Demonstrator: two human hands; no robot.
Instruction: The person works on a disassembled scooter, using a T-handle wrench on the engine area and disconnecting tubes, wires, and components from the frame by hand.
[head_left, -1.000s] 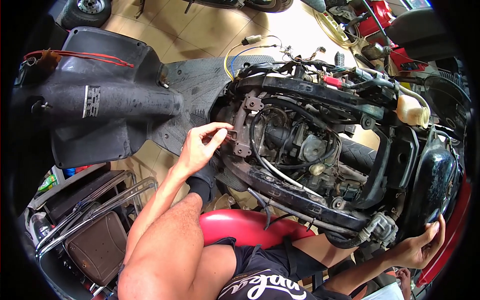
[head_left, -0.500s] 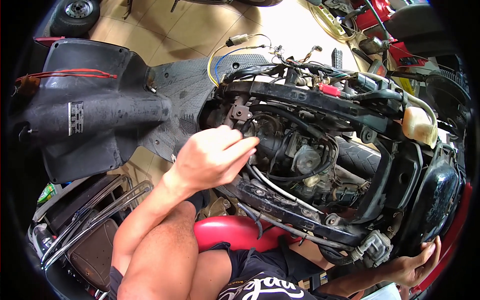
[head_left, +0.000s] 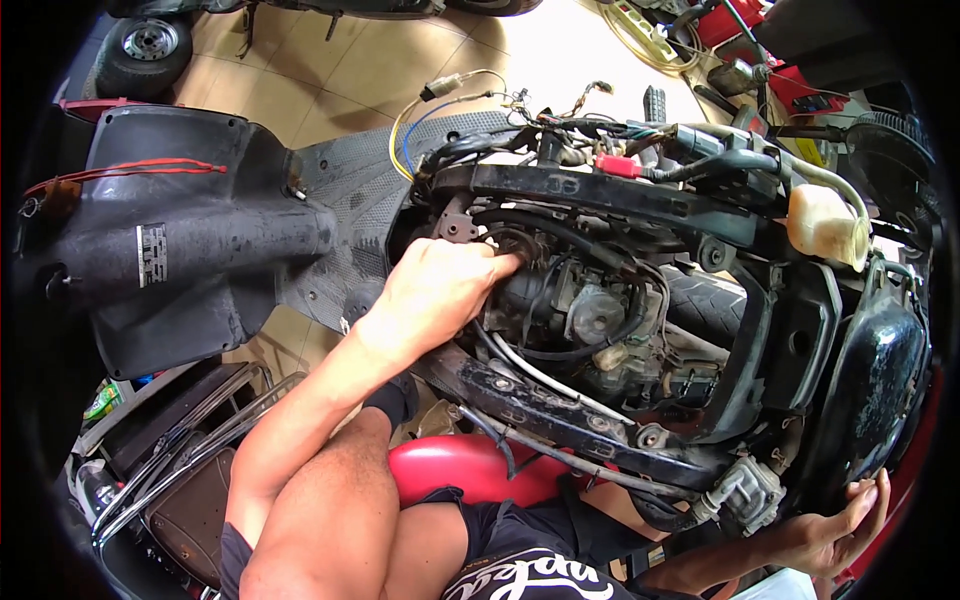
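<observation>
A stripped scooter with its black frame (head_left: 600, 195) bare lies across my view. My left hand (head_left: 440, 285) reaches into the front of the frame opening. Its fingers are closed and bent down beside the round black intake part (head_left: 520, 290), below a rusty bracket (head_left: 458, 228). Whatever lies between the fingertips is hidden. The carburetor area (head_left: 597, 315) of the engine sits to the right of this hand. At the lower right, my right hand (head_left: 848, 525) is by the lower end of a black painted tank (head_left: 870, 390), fingers extended and apart, with nothing visible in it.
The black front shield (head_left: 200, 230) and footboard (head_left: 350, 170) stretch left. Loose wiring with a white connector (head_left: 442, 87) rises from the frame. A translucent reservoir (head_left: 825, 225) hangs at right. A red seat (head_left: 460, 468) is under me; a wheel (head_left: 148, 45) lies far left.
My left hand has gone lower and deeper into the frame opening, its fingers now next to the intake part. The whole view has shifted slightly. My right hand stays by the tank.
</observation>
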